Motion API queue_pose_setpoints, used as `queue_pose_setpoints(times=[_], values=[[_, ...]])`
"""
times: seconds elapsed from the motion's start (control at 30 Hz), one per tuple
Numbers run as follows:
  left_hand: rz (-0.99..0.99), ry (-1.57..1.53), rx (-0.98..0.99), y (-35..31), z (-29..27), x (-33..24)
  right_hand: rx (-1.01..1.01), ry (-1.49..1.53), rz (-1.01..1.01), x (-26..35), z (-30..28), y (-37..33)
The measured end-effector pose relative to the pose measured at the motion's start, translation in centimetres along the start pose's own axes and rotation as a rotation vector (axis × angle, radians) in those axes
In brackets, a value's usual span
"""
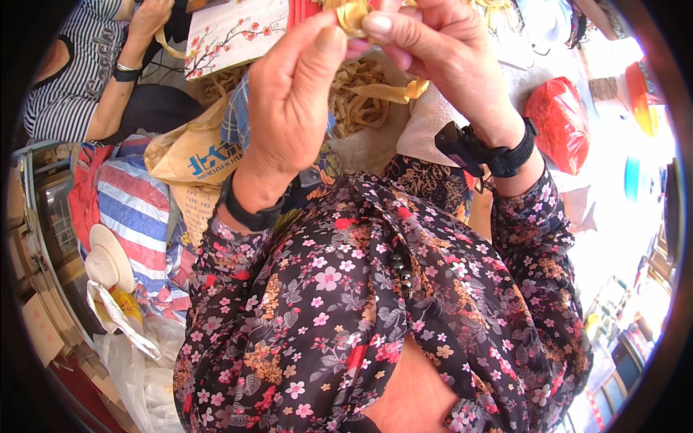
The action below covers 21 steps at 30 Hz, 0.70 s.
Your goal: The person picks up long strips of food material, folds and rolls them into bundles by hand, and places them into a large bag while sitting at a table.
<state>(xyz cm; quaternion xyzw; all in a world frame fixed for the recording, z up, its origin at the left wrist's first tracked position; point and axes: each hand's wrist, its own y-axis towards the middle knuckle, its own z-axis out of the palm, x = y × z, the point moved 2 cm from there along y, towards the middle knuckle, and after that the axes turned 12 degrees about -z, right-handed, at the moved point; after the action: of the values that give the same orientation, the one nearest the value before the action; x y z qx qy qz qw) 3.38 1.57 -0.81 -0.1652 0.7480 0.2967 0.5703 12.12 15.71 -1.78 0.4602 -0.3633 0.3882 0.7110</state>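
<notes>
While both hands (289, 108) (462, 65) pinch a folded yellow strip (354, 18), blue lettering (208, 163) marks a tan sack (189, 141).

A red plastic bag (557, 124) rests on, apparently, pale floor (603, 231).

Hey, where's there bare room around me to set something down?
Likely the bright patch between your right sleeve, the red bag and the blue object, though glare hides detail. Crowded: heaped strips straight ahead; the left side, with striped bag, straw hat, paper sack and clear plastic.
</notes>
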Motion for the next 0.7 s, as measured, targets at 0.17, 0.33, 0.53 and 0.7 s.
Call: queue_pose_setpoints(times=[0.17,0.33,0.53,0.7], values=[[-0.115,0.278,-0.010,0.2,0.6,0.5,-0.121,-0.072,0.052,-1.8,-0.1,-0.9],[-0.053,0.280,-0.048,0.7,-0.3,0.8,-0.264,0.400,0.252,-2.6,-2.3,-1.5],[0.072,0.649,-0.114,1.3,-1.5,0.9,-0.331,0.039,0.245,-2.3,-1.4,-1.3],[0.181,0.854,0.033,0.7,0.6,0.4,-0.121,0.011,0.145,-3.8,-0.5,-1.4]])
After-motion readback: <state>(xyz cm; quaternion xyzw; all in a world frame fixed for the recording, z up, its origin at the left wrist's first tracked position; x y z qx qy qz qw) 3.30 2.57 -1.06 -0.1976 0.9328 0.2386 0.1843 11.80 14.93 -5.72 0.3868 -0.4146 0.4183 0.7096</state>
